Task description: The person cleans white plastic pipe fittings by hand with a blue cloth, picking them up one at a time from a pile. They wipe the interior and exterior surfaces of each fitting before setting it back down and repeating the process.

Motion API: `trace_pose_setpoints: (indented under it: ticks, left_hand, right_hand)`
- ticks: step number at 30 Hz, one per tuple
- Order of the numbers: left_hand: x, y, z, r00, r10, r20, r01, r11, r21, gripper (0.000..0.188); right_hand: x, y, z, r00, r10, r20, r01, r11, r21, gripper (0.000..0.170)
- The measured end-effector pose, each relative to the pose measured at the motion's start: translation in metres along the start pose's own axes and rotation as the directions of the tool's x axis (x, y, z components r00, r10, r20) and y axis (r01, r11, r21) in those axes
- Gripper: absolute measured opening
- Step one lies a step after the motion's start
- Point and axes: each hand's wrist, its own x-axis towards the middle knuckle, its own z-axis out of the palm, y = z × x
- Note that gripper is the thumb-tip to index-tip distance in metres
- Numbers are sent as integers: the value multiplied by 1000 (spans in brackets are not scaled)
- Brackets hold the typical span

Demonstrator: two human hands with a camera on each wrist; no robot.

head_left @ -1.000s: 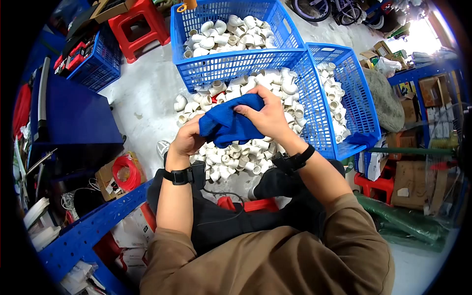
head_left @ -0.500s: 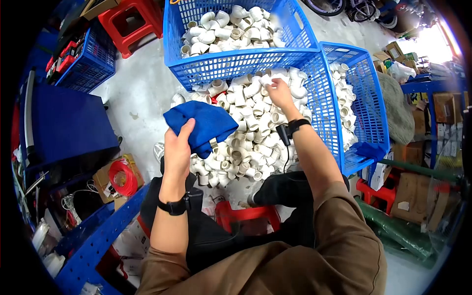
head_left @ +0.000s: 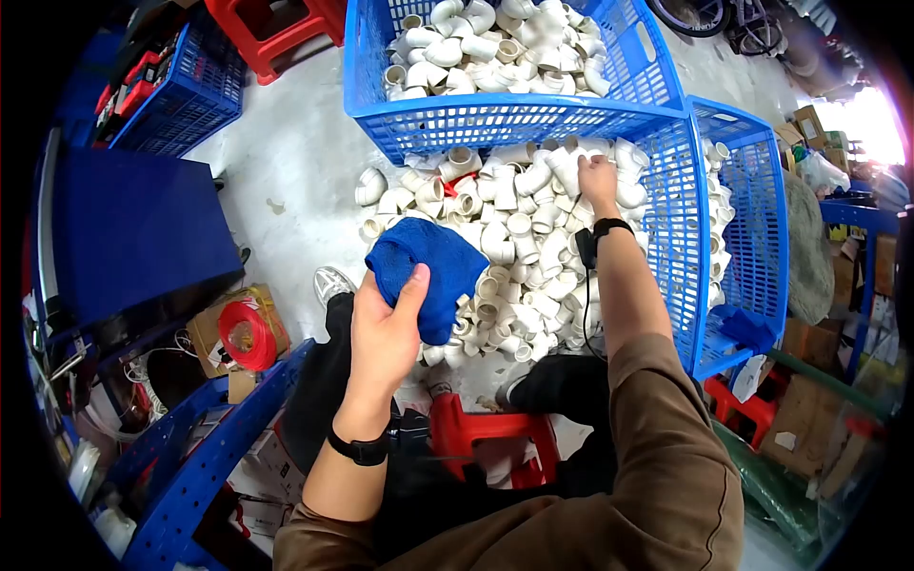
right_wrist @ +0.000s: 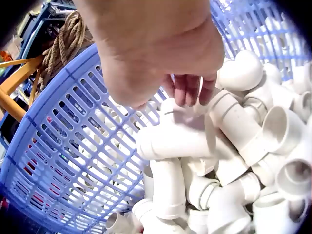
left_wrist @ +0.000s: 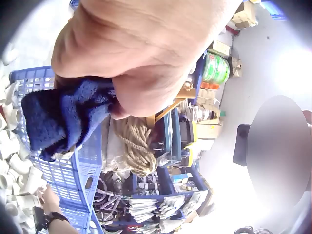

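my left hand (head_left: 386, 333) grips one blue cloth (head_left: 433, 276), thumb on top, above the left side of one pile of white fittings (head_left: 520, 226), too many to count. my right hand (head_left: 600, 183), fingers bent, is down at the pile's far right; i cannot tell whether it grips one. two blue crates (head_left: 519, 119), one far, one right, hold more fittings.

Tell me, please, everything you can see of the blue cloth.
The blue cloth looks soft and textured, like towelling, and is loosely bunched, with visible folds. The left hand holds it, thumb across its near side, other fingers mostly hidden. In the head view it hides part of the pile of white pipe fittings.
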Motion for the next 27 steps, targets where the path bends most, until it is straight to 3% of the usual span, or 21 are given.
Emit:
trace_pose_setpoints:
  ticks: [1,3,5,9,11,13,15,16,17,18,19,20,21,23,25,26,27]
  left_hand:
    - [1,-2,-1,1000,7,-4,-7,1000,1,30]
    - [2,-7,-5,1000,12,-23,-9,994,110,31]
    - [2,-6,-2,1000,1,-28,1,996,85,31]
    - [-1,4,3,999,27,-18,-26,998,54,28]
    - [-2,9,3,998,67,-3,-66,980,186,29]
    - [1,9,4,991,124,-44,-112,971,213,28]
    - [1,13,1,982,188,21,-181,901,395,26]
    - [5,2,-1,978,204,54,-208,896,393,19]
    - [3,5,0,913,387,129,-401,792,460,27]
    - [-5,12,3,856,473,210,-516,752,410,31]
    - [-15,21,6,783,553,285,-622,702,346,34]
    - [-21,28,3,729,546,412,-675,675,300,40]
    - [-22,22,3,684,603,410,-705,692,156,36]
    - [-28,18,-1,744,540,393,-618,780,98,33]
    - [-42,31,14,703,666,249,-710,634,307,45]
    - [-44,14,26,760,641,110,-650,742,166,63]
    - [-52,12,33,782,622,39,-609,749,261,74]
  right_hand:
    - [-4,-2,0,1000,-5,0,5,1000,6,52]
    - [-14,-9,-3,981,-181,-71,162,962,-222,45]
    - [-19,-20,-13,953,-26,301,38,999,-34,44]
    - [-55,-42,-21,961,-213,177,222,974,-34,59]
    - [-70,-62,-35,951,-279,134,288,956,-52,62]
    - [-88,-86,-53,889,-453,71,458,886,-74,51]
    - [-123,-126,-90,853,-522,-4,521,850,76,35]
    - [-143,-146,-112,848,-530,-9,529,845,76,35]
    - [-165,-165,-135,829,-560,14,550,819,165,29]
    - [-184,-182,-157,808,-588,33,564,788,249,23]
    - [-202,-198,-175,756,-654,-20,629,718,299,16]
    - [-218,-210,-190,771,-636,-40,611,720,330,15]
    - [-229,-217,-203,785,-616,-61,593,720,361,15]
    - [-244,-220,-225,798,-601,-50,571,727,382,13]
    - [-260,-227,-245,712,-701,-49,654,635,411,12]
    - [-275,-235,-253,697,-710,-95,691,632,351,12]
    - [-283,-240,-260,735,-675,-60,645,668,371,13]
